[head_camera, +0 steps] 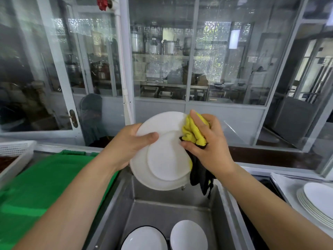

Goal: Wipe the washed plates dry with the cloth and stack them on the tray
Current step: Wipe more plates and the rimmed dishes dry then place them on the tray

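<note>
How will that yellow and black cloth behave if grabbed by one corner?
The cloth is probably floppy: it bunches in the right hand and its black end hangs limp over the sink. Likely light, and its plush surface should grip rather than slip on the plate.

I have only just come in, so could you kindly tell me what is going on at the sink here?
A person is drying dishes over a steel sink. The left hand grips a white plate by its rim, tilted up, while the right hand presses a yellow and black cloth against its right edge. A stack of white plates sits on a tray at the right, and two more dishes wait in the sink.
</note>
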{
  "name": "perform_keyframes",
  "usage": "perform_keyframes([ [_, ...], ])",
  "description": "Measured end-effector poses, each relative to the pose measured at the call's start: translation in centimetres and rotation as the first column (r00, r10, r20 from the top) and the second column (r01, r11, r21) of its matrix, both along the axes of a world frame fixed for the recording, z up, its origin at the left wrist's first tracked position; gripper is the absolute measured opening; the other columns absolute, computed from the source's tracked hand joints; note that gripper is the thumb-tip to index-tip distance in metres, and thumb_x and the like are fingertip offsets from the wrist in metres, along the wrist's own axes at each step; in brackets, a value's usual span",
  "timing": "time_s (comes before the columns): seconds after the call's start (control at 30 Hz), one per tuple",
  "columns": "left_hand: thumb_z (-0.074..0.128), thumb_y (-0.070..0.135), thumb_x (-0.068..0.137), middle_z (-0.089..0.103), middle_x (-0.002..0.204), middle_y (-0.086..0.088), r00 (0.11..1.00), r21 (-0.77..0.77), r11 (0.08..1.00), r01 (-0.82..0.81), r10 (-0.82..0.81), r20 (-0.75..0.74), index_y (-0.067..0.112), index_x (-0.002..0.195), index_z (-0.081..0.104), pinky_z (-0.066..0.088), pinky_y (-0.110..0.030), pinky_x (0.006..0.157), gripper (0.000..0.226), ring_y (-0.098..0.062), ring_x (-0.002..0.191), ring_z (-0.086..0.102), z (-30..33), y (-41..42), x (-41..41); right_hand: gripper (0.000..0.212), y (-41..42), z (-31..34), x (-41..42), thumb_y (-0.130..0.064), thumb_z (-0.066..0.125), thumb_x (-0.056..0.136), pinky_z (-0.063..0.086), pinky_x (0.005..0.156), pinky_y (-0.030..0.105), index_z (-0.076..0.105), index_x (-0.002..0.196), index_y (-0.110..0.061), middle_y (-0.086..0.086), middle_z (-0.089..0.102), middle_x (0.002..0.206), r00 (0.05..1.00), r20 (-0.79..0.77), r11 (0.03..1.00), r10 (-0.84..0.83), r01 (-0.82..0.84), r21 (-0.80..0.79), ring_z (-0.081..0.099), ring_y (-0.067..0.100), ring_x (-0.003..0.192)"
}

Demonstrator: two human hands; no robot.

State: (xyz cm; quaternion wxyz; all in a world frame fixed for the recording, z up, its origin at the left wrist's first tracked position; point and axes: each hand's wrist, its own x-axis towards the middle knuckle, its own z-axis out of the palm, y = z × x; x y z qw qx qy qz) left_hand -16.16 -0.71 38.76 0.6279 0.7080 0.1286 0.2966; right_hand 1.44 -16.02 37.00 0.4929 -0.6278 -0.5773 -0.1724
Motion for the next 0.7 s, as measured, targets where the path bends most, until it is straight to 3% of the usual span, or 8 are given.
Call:
perform_keyframes([
  [0.13, 0.078, 0.049, 0.058, 0.076, 0.086, -0.002, 0.997, 0.17, 0.985, 0.034, -0.022, -0.07, 0.03, 0.086, 0.075, 0.056, -0.028, 0.066, 0.034, -0.017, 0.077, 0.072, -0.2, -1.1, 0.8, 0.07, 0.5, 2.1, -0.6, -0.047, 0.068, 0.079, 0.052, 0.084, 0.039, 0.047, 0.139, -0.02, 0.016, 0.048, 0.127, 0.903, 0.429, 0.997, -0.01, 0.04, -0.062, 0.053, 0.028, 0.109],
  [0.23, 0.077, 0.05, 0.058, 0.076, 0.084, -0.002, 0.999, 0.182, 0.983, 0.007, 0.0, -0.039, 0.029, 0.085, 0.075, 0.055, -0.031, 0.069, 0.034, -0.015, 0.076, 0.071, -0.2, -1.6, 1.2, 0.069, 0.7, 2.9, -0.5, -0.046, 0.069, 0.079, 0.053, 0.082, 0.043, 0.047, 0.139, -0.019, 0.017, 0.05, 0.124, 0.875, 0.484, 0.997, 0.019, 0.021, -0.077, 0.054, 0.031, 0.109],
  [0.33, 0.078, 0.05, 0.057, 0.076, 0.087, -0.004, 0.997, 0.118, 0.99, -0.07, 0.067, 0.034, 0.029, 0.086, 0.076, 0.055, -0.042, 0.078, 0.035, -0.021, 0.08, 0.071, -0.2, -2.0, 1.1, 0.071, 0.9, 2.3, 0.1, -0.038, 0.074, 0.076, 0.049, 0.091, 0.034, 0.044, 0.139, -0.023, 0.01, 0.047, 0.125, 0.959, 0.283, 1.0, 0.02, -0.016, -0.015, 0.049, 0.014, 0.114],
  [0.43, 0.078, 0.04, 0.063, 0.076, 0.09, -0.003, 0.976, -0.019, 0.986, -0.163, 0.164, 0.142, 0.03, 0.084, 0.076, 0.055, -0.048, 0.084, 0.024, -0.025, 0.085, 0.071, -0.1, -2.8, 1.2, 0.069, 1.3, 1.1, 0.6, -0.02, 0.076, 0.079, 0.035, 0.095, 0.008, 0.043, 0.139, -0.026, 0.006, 0.047, 0.122, 0.989, -0.136, 0.992, 0.06, -0.044, 0.122, 0.044, -0.013, 0.109],
  [0.5, 0.077, 0.03, 0.072, 0.076, 0.091, -0.002, 0.936, -0.143, 0.962, -0.231, 0.26, 0.238, 0.024, 0.084, 0.076, 0.056, -0.043, 0.079, 0.014, -0.023, 0.085, 0.071, -0.1, -3.6, 1.6, 0.06, 1.6, 0.0, 0.5, -0.022, 0.074, 0.081, 0.039, 0.096, 0.013, 0.05, 0.134, -0.031, 0.004, 0.056, 0.119, 0.898, -0.433, 0.981, 0.075, 0.011, 0.191, 0.051, -0.009, 0.106],
  [0.57, 0.073, 0.022, 0.081, 0.075, 0.091, 0.0, 0.89, -0.239, 0.935, -0.26, 0.329, 0.318, 0.02, 0.088, 0.073, 0.057, -0.036, 0.075, 0.008, -0.019, 0.085, 0.071, -0.2, -4.6, 2.3, 0.041, 2.0, -1.1, -0.3, -0.036, 0.073, 0.075, 0.047, 0.096, 0.031, 0.061, 0.114, -0.043, 0.0, 0.065, 0.111, 0.741, -0.658, 0.97, 0.133, 0.037, 0.239, 0.061, 0.007, 0.104],
  [0.63, 0.068, 0.018, 0.084, 0.075, 0.089, 0.003, 0.873, -0.267, 0.926, -0.268, 0.351, 0.34, 0.019, 0.09, 0.069, 0.058, -0.03, 0.074, 0.006, -0.014, 0.083, 0.07, -0.6, -5.3, 2.9, 0.023, 2.2, -1.7, -1.2, -0.042, 0.072, 0.069, 0.052, 0.088, 0.036, 0.068, 0.092, -0.042, -0.006, 0.07, 0.099, 0.616, -0.762, 0.954, 0.2, 0.054, 0.294, 0.066, 0.011, 0.095],
  [0.7, 0.065, 0.015, 0.085, 0.075, 0.087, 0.005, 0.899, -0.273, 0.934, -0.232, 0.313, 0.305, 0.019, 0.093, 0.067, 0.058, -0.026, 0.068, 0.01, -0.011, 0.08, 0.07, -1.0, -4.9, 2.7, 0.022, 1.9, -1.9, -1.1, -0.038, 0.075, 0.069, 0.054, 0.082, 0.033, 0.07, 0.091, -0.04, -0.009, 0.072, 0.095, 0.601, -0.771, 0.949, 0.213, 0.061, 0.31, 0.067, 0.012, 0.092],
])
